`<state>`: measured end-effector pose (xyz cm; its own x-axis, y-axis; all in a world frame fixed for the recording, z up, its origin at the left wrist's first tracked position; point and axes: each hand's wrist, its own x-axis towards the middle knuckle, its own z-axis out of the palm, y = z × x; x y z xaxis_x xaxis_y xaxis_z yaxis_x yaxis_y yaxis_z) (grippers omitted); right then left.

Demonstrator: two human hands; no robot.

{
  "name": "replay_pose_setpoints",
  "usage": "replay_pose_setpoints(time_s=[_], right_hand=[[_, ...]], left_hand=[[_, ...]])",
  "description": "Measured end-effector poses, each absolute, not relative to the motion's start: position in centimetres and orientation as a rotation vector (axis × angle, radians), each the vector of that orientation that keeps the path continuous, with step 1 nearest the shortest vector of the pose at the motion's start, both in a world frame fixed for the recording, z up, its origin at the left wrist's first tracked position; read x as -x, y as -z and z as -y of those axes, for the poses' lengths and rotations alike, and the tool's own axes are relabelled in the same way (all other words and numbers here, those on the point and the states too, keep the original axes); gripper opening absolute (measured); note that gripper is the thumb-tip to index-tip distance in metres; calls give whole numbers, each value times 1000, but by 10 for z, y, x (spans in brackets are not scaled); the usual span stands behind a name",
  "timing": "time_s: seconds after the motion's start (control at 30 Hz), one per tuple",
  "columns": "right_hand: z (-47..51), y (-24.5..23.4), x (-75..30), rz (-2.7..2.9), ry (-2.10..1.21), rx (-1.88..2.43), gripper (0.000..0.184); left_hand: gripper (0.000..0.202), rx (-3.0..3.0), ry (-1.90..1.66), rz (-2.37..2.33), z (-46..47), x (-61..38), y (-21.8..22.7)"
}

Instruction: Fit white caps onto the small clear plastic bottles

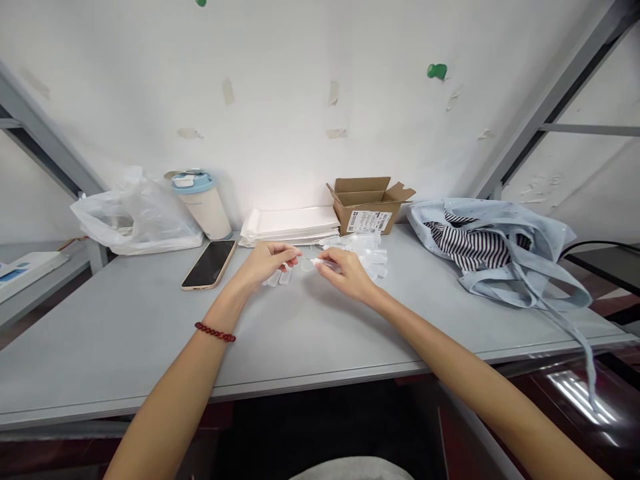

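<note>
My left hand [267,262] and my right hand [345,272] meet over the middle of the grey table [125,333], both pinched on a small clear plastic piece [307,264] held between them. Under and behind the hands lies a heap of several small clear plastic packets [367,252]. A couple of white pieces [279,278] lie just beneath my left hand. A red bead bracelet sits on my left wrist.
A phone [209,264] lies face up left of the hands. Behind stand a stack of white sheets [290,223], an open cardboard box [369,203], a cup with a blue lid [203,203] and a plastic bag [135,217]. A light blue cloth bag [500,250] lies at right.
</note>
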<state>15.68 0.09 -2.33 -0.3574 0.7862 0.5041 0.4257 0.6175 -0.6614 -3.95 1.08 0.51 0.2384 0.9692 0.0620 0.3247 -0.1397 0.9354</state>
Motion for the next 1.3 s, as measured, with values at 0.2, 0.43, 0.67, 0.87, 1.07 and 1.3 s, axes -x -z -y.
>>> replay_pose_setpoints(time_s=[0.2, 0.43, 0.67, 0.87, 1.07, 1.3], right_hand=[[0, 23, -157, 2016, -528, 944, 13], [1, 28, -155, 2028, -475, 954, 12], [1, 31, -157, 2048, -480, 953, 14], [0, 30, -156, 2031, -519, 949, 15], [-3, 27, -155, 1989, -533, 942, 15], [-4, 29, -157, 1995, -509, 932, 17]], left_hand=[[28, -1652, -841, -1165, -8, 36, -7], [26, -1670, -853, -1136, -6, 32, -4], [26, -1663, -851, -1145, -10, 29, 7], [27, -1596, -882, -1122, -10, 28, 7], [33, -1470, -1012, -1140, -13, 29, 5], [31, -1582, -954, -1141, -12, 29, 6]])
